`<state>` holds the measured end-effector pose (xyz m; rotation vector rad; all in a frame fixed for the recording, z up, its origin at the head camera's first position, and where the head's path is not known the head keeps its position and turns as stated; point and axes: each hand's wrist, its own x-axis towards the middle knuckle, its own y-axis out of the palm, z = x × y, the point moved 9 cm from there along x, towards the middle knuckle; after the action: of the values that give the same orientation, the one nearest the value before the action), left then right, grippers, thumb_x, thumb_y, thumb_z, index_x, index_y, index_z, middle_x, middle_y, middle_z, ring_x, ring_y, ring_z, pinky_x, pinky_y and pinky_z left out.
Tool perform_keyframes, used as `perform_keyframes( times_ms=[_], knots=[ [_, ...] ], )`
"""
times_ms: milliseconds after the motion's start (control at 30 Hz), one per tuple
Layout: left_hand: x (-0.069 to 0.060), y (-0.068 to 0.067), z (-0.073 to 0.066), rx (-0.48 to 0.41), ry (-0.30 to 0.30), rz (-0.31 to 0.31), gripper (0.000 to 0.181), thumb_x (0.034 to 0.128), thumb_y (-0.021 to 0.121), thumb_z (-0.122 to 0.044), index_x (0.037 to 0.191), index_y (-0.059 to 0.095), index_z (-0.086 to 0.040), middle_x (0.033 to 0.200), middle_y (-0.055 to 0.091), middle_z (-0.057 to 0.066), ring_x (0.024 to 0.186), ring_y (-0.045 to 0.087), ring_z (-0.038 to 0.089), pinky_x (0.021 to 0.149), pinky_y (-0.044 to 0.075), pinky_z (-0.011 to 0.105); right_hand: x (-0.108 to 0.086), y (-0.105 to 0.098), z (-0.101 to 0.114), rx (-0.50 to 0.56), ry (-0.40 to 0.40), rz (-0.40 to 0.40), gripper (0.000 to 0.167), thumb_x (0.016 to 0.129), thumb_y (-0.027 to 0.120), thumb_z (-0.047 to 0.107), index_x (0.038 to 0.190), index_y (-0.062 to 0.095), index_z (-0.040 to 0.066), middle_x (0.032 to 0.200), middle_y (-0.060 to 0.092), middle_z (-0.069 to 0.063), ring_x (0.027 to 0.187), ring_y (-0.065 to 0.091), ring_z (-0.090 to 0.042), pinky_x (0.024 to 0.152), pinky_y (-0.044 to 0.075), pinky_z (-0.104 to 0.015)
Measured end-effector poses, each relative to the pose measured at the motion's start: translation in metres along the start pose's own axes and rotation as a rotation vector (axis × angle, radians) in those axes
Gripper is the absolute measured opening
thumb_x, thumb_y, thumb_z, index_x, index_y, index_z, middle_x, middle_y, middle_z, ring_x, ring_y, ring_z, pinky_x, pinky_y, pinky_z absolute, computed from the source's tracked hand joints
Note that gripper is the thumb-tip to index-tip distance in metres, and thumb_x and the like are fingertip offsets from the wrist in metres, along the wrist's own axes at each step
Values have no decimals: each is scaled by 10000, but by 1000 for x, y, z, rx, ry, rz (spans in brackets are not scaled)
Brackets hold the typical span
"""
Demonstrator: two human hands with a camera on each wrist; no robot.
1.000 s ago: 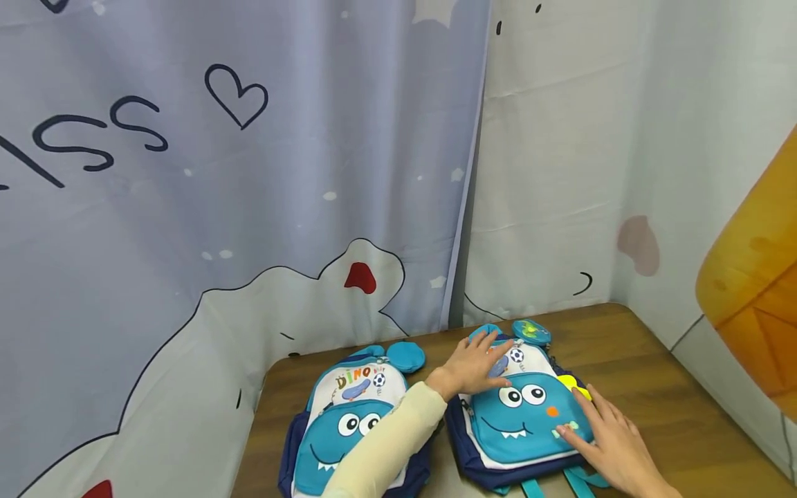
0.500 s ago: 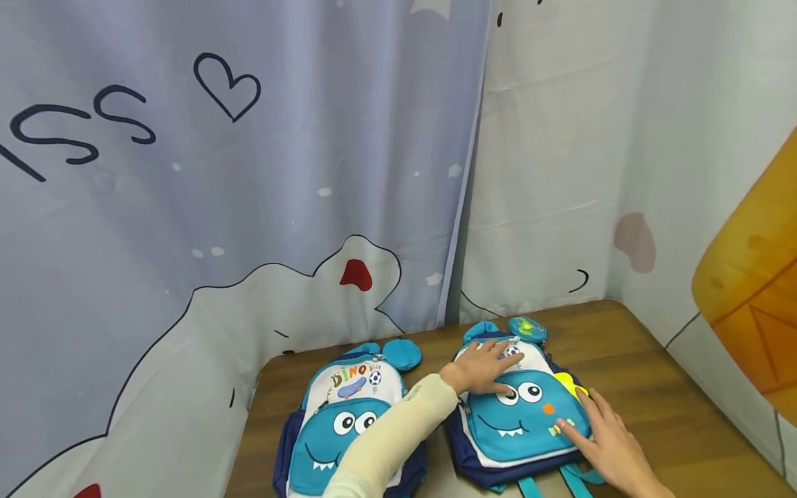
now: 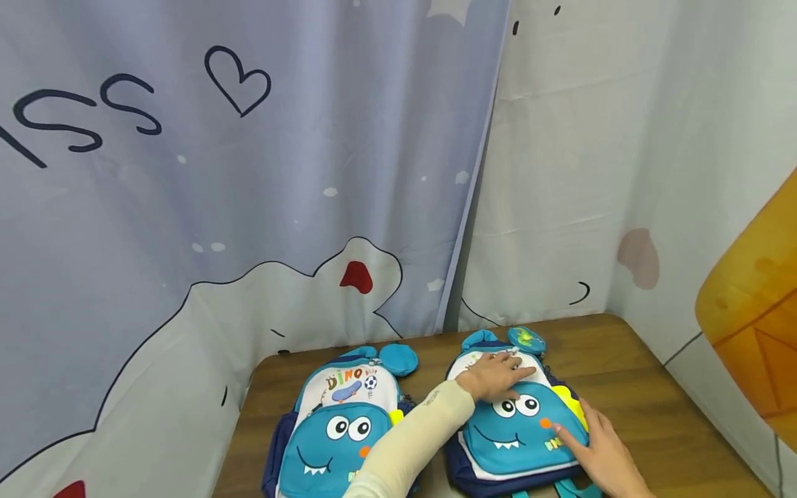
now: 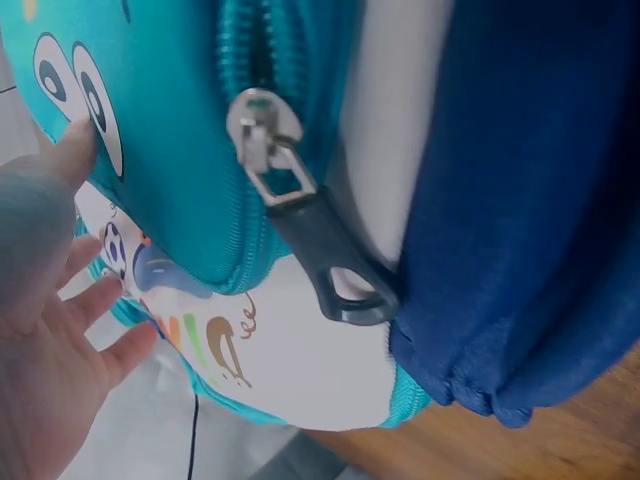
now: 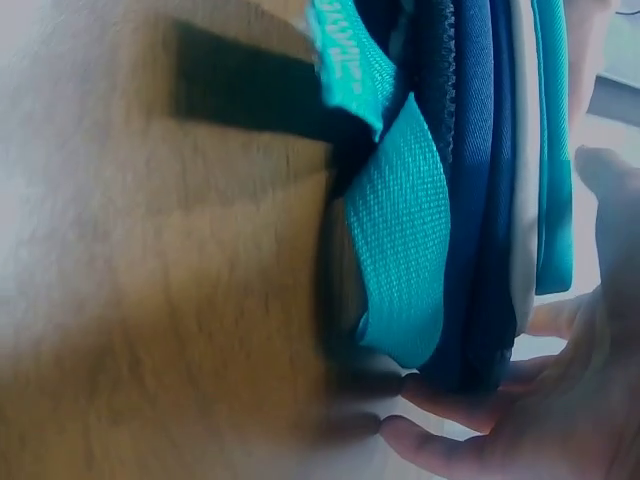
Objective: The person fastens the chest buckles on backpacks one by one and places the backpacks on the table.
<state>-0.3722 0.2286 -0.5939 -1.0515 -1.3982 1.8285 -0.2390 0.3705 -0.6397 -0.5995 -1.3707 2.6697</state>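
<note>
Two matching children's backpacks with a dinosaur face lie side by side, front up, on a wooden table. My left hand (image 3: 495, 377) rests with spread fingers on the white upper front of the right backpack (image 3: 523, 443). At that bag's right edge is my right hand (image 3: 602, 453), its thumb on the teal front pocket and its fingers along the side. In the left wrist view, a dark zipper pull (image 4: 335, 255) hangs near the left hand (image 4: 50, 340). The right wrist view shows a teal strap (image 5: 400, 240) on the table side of the bag, beside the right hand (image 5: 570, 390).
The left backpack (image 3: 336, 443) lies partly under my left sleeve (image 3: 420, 443). Round teal tags hang near the tops of both bags, one a plain disc (image 3: 398, 360). Behind the wooden table (image 3: 629, 366) hangs a printed curtain (image 3: 349, 173), with another pale panel at the right.
My left hand has slid a little to the right across the bag's upper front. The right hand stays at the bag's side. The head view has shifted slightly.
</note>
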Motion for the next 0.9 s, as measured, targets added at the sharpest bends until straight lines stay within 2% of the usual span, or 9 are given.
perform_keyframes(
  times_ms=[267,400,500,667,800,900],
  knots=[
    [30,-13,-14,153,9,-11,703,1031,565,-582,1650,243,-498,1671,366,-184,1552,306,91,1225,356,333,3,-15,-10,-36,37,-58,1297,881,565,857,1578,183,-168,1450,319,-526,1273,429,-689,979,427,-807],
    [41,-23,-18,242,15,-13,727,965,652,-614,1610,332,-517,1634,408,-198,1499,355,85,1204,368,333,6,-17,-6,-41,28,-80,1306,851,623,848,1572,213,-161,1432,355,-520,1259,458,-678,967,439,-800],
    [46,-29,-18,276,-11,4,804,890,710,-661,1598,351,-532,1610,438,-221,1482,373,77,1213,351,342,9,-15,-5,-26,35,-87,1304,829,664,836,1564,232,-151,1401,394,-510,1228,488,-667,949,433,-815],
    [49,-23,-15,277,-58,85,876,826,771,-693,1583,351,-558,1562,484,-265,1478,363,44,1218,314,309,11,-5,-12,78,91,-38,1324,780,762,781,1530,237,-176,1338,440,-496,1151,535,-615,932,446,-804],
    [51,-20,-16,299,-59,100,864,796,804,-697,1547,399,-559,1522,513,-274,1456,368,32,1192,325,295,12,2,-20,179,158,-3,1425,695,805,815,1489,233,-222,1348,430,-496,1146,539,-580,979,474,-743],
    [54,-18,-19,325,-67,118,879,792,795,-710,1552,378,-569,1553,469,-280,1478,339,31,1209,311,303,12,2,-27,215,206,19,1435,662,818,830,1425,288,-263,1283,496,-472,1089,579,-537,944,521,-675]
  ],
)
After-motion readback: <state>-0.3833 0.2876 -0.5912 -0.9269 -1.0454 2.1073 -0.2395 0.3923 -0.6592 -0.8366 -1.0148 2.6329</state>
